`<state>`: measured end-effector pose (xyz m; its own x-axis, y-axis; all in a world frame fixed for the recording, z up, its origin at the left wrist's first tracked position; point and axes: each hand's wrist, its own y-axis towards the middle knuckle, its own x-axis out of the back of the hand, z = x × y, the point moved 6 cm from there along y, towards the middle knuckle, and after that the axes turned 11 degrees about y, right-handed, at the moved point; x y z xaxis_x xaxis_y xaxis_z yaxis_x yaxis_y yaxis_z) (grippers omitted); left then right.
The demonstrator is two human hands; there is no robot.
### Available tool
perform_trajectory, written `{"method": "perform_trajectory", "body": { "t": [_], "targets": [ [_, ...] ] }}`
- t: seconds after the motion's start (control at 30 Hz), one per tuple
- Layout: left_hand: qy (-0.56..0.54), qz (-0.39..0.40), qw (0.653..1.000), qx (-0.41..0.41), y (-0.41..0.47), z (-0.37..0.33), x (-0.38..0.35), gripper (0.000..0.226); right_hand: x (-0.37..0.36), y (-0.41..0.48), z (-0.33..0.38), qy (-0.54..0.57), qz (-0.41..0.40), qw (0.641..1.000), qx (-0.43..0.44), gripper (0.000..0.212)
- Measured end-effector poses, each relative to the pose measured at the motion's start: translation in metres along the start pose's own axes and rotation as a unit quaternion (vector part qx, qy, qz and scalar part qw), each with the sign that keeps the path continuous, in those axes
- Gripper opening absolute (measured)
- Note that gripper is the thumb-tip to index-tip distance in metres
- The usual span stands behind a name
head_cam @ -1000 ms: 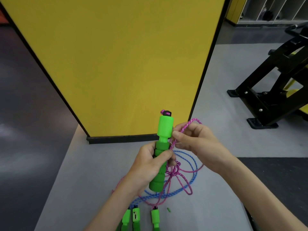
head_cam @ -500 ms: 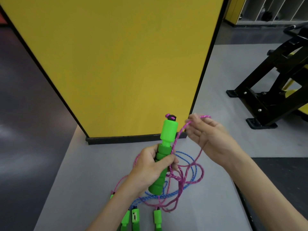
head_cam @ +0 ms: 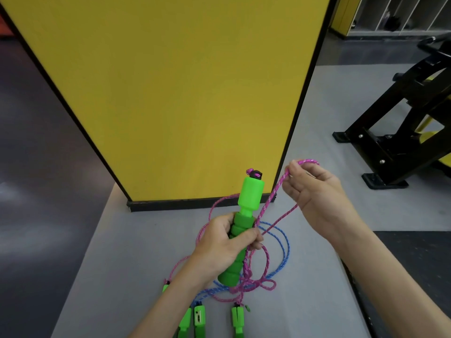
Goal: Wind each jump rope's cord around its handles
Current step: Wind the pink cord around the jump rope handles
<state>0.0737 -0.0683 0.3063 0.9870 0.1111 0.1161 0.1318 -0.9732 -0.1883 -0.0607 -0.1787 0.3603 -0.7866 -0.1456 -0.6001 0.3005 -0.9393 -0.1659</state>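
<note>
Surface: I look down on a grey table [head_cam: 122, 276] in what I take for a gym room
Spare handles: three green spare handles [head_cam: 199, 320] lie side by side at the near edge, cords leading away from me; I judge them parked for later
Blue cord: the blue cord [head_cam: 284, 245] lies in loose loops flat on the table, under the pink one
Pink cord: the pink cord [head_cam: 268, 211] is slack and tangled by the handle's foot, with two strands rising to the right hand
Left hand: the left hand [head_cam: 219, 250] is clenched round the foam grip of the raised green handle [head_cam: 251, 193], held upright off the table, I think so that cord can pass round it
Right hand: the right hand [head_cam: 314, 198] pinches a bight of pink cord, up and right of the handle's cap, so the strands run taut
Progress: I see no turns on the handle yet
Background: a yellow panel [head_cam: 170, 93] stands at the table's far edge, with a black frame [head_cam: 395, 132] on the floor to the right
</note>
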Motion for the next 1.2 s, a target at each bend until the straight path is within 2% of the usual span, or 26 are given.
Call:
{"method": "perform_trajectory", "body": {
  "t": [0.1, 0.23, 0.3, 0.43, 0.57, 0.7, 0.77, 0.83, 0.9, 0.97, 1.03, 1.1, 1.2],
  "targets": [
    [-0.019, -0.023, 0.999, -0.011, 0.0, -0.005, 0.003, 0.004, -0.005, -0.002, -0.009, -0.018, 0.038, 0.999, -0.033, 0.008],
    [-0.066, -0.052, 0.996, -0.011, 0.0, -0.008, 0.006, 0.006, -0.017, -0.014, -0.03, -0.202, 0.144, 0.965, -0.081, 0.02],
    [-0.073, -0.057, 0.996, -0.009, 0.001, -0.008, 0.007, 0.007, -0.022, -0.019, -0.037, -0.247, 0.18, 0.949, -0.08, 0.02],
    [-0.078, -0.047, 0.996, -0.011, 0.003, -0.007, 0.007, 0.006, -0.022, -0.015, -0.029, -0.209, 0.163, 0.964, -0.039, 0.017],
    [-0.035, -0.006, 0.999, -0.011, 0.001, -0.006, 0.003, 0.003, -0.017, -0.007, -0.015, -0.124, 0.125, 0.984, 0.004, 0.015],
    [0.016, 0.02, 1.0, 0.007, 0.001, 0.0, -0.001, 0.008, -0.01, -0.003, -0.008, 0.013, 0.065, 0.998, 0.004, 0.006],
    [0.013, 0.015, 1.0, 0.004, 0.001, 0.0, 0.0, 0.006, -0.01, -0.003, -0.012, 0.048, 0.069, 0.996, -0.019, 0.003],
    [-0.001, -0.003, 1.0, -0.005, 0.001, -0.002, 0.002, 0.004, -0.015, -0.006, -0.021, 0.036, 0.102, 0.992, -0.06, 0.004],
    [-0.019, -0.023, 1.0, -0.01, 0.001, -0.003, 0.005, 0.004, -0.021, -0.013, -0.027, -0.028, 0.14, 0.986, -0.092, 0.008],
    [-0.035, -0.039, 0.999, -0.013, 0.002, -0.005, 0.008, 0.006, -0.025, -0.018, -0.032, -0.125, 0.167, 0.974, -0.092, 0.015],
    [-0.041, -0.045, 0.998, -0.016, 0.002, -0.007, 0.009, 0.007, -0.025, -0.018, -0.033, -0.197, 0.166, 0.964, -0.072, 0.01],
    [-0.046, -0.036, 0.998, -0.012, 0.002, -0.007, 0.008, 0.005, -0.022, -0.015, -0.03, -0.196, 0.144, 0.969, -0.051, 0.008],
    [-0.018, -0.007, 1.0, 0.002, 0.002, -0.002, 0.003, 0.007, -0.016, -0.008, -0.021, -0.111, 0.097, 0.989, -0.016, 0.007]
  ]
}}
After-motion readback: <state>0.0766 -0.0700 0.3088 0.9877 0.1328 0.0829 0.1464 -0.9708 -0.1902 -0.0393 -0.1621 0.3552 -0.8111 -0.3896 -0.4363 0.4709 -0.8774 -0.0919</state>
